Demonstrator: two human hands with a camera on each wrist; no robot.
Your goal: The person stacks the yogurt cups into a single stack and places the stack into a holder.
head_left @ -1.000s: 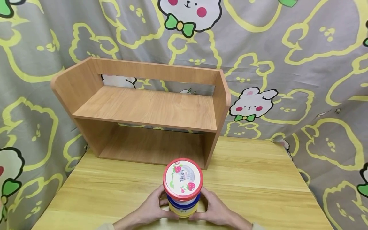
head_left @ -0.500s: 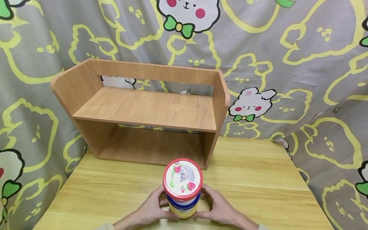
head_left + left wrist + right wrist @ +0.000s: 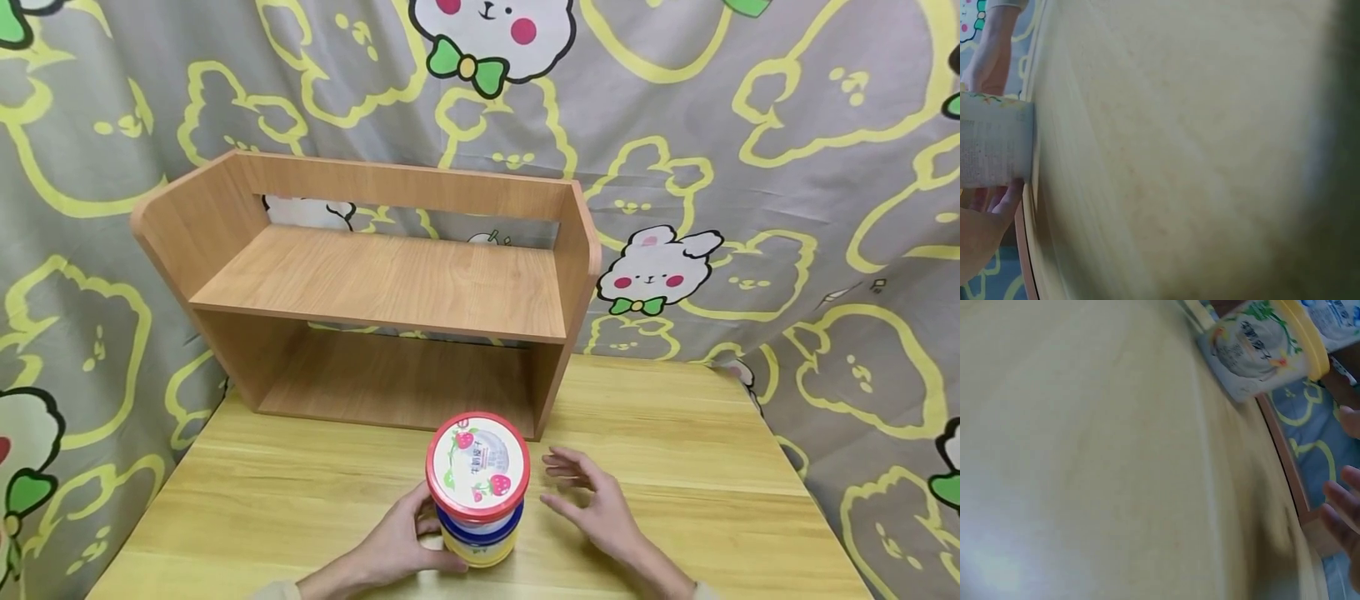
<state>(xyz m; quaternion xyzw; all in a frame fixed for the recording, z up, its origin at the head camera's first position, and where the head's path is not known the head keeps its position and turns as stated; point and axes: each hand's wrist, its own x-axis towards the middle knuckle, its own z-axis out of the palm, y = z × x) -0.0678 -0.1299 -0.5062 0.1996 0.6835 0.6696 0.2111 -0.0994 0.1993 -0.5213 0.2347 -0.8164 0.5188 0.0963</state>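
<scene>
Tubs stand in an upright stack near the front of the wooden table point(image 3: 697, 467). On top is a red-lidded tub point(image 3: 477, 467) with strawberries on its lid. Beneath it come a blue-lidded tub point(image 3: 480, 538) and a yellow-lidded tub point(image 3: 1260, 347) at the bottom. My left hand point(image 3: 401, 533) holds the bottom tub from the left, thumb in front and fingers curled behind. To the right of the stack, my right hand point(image 3: 600, 508) is held apart from it, fingers loosely extended and holding nothing. In the right wrist view, only its fingers point(image 3: 1341, 506) show at the edge.
A two-tier wooden shelf point(image 3: 390, 275) stands at the back left of the table, just behind the stack. A grey curtain point(image 3: 787, 200) with yellow bear outlines hangs around the back and sides.
My right hand has let go of the stack and moved off to the right. The stack and my left hand have stayed in place.
</scene>
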